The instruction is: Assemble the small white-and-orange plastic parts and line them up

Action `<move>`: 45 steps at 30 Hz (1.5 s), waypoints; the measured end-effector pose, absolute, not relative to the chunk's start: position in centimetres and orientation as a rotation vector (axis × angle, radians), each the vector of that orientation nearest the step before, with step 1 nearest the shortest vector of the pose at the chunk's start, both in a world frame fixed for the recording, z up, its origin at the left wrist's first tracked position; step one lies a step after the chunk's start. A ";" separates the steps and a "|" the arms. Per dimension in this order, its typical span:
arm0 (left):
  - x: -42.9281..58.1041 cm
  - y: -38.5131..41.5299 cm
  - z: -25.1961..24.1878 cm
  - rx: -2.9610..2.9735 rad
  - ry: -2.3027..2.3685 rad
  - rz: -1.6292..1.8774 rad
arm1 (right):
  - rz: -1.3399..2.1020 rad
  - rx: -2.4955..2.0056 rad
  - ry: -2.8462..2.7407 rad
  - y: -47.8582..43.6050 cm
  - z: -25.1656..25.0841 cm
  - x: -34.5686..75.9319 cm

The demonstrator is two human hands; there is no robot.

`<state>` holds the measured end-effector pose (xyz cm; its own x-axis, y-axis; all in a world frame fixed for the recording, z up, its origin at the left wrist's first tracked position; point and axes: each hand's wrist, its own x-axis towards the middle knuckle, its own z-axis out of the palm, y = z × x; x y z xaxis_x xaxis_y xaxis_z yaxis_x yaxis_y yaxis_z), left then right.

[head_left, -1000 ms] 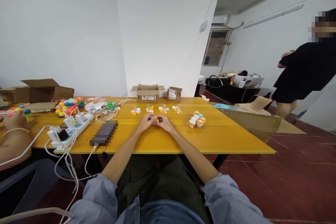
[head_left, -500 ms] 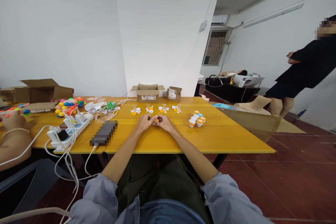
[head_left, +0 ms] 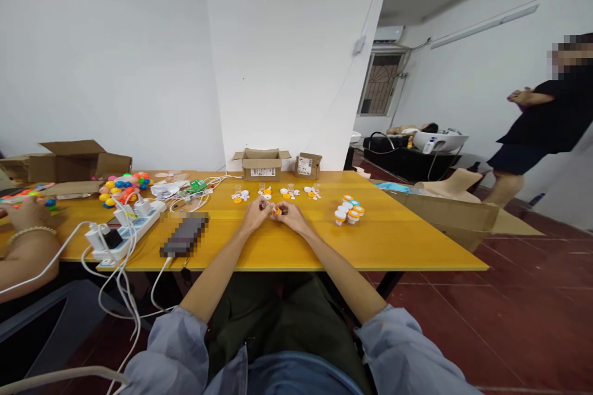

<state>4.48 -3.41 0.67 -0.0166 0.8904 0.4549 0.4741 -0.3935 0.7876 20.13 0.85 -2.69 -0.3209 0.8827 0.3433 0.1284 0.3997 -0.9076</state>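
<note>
My left hand (head_left: pixel 255 215) and my right hand (head_left: pixel 293 218) meet over the middle of the table, fingers bent in. Between their fingertips is a small orange plastic piece (head_left: pixel 277 210), mostly covered; it lies in the right fingers. Something whitish shows by the left fingertips, too small to name. Just beyond the hands sit groups of small white and orange round parts (head_left: pixel 238 200), each with a clear cup (head_left: pixel 262 187). To the right stands a cluster of small jars (head_left: pixel 353 216) with white, orange and teal tops.
Two cardboard boxes, a wider open one (head_left: pixel 262 166) and a smaller one (head_left: pixel 308 165), stand against the wall. At left are a phone-like dark device (head_left: pixel 185 236), a power strip (head_left: pixel 134 231) with cables, colourful balls (head_left: pixel 121 188) and another person's arm (head_left: pixel 32 241). A person (head_left: pixel 551 111) stands at far right.
My hands stay in nearly the same place, with the fingers shifting around the small piece and a little more orange showing. The person at far right has moved slightly.
</note>
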 end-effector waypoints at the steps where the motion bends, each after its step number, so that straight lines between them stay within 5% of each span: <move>1: 4.4 -3.4 0.7 1.861 1.430 1.419 | 1.006 -0.897 -1.723 0.9 -2.8 20.1; 25: 2.5 -2.1 -0.9 1.932 2.217 1.136 | 1.004 -0.944 -1.680 0.9 -2.7 20.2; 30: 3.2 -2.7 -0.3 2.235 1.928 1.339 | 1.015 -0.912 -1.691 1.2 -2.9 20.2; 35: 4.3 -3.2 -0.2 2.409 1.460 1.186 | 0.987 -0.875 -1.736 1.2 -3.0 20.3; 45: 4.4 -2.9 -0.3 2.305 1.386 1.120 | 0.920 -0.873 -1.789 0.9 -2.9 20.3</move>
<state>4.37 -2.92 -0.33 0.2618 0.8299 0.4927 0.6562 -0.5274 0.5396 20.30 0.93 -2.93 -0.3321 0.8548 0.3987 0.1728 0.4707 -0.8652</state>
